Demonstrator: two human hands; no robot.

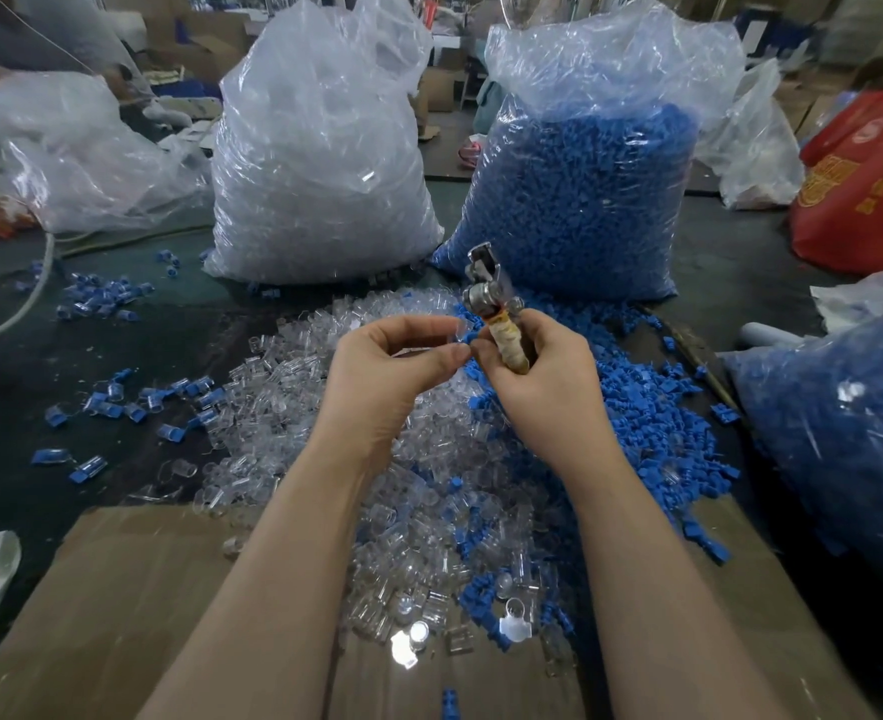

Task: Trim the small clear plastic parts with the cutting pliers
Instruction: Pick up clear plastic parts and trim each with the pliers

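1. The desk is dark and carries everything; a flattened cardboard sheet lies at its near edge.
2. Two tall plastic bags stand at the back: the clear-parts bag on the left and the blue-parts bag on the right.
3. Between the bags and the cardboard spreads the loose pile of clear parts, with blue parts mixed in along its right side.
4. The right hand has its fingers curled round the wrapped handle of the cutting pliers, metal head pointing up and away. Whether the blades are apart I cannot tell.
5. The left hand pinches one small clear part between thumb and fingertips, just beside the pliers handle, above the pile.
6. That part looks very light, stiff and smooth, so likely slippery and prone to flick away when cut. Best held by its body, leaving the excess free.
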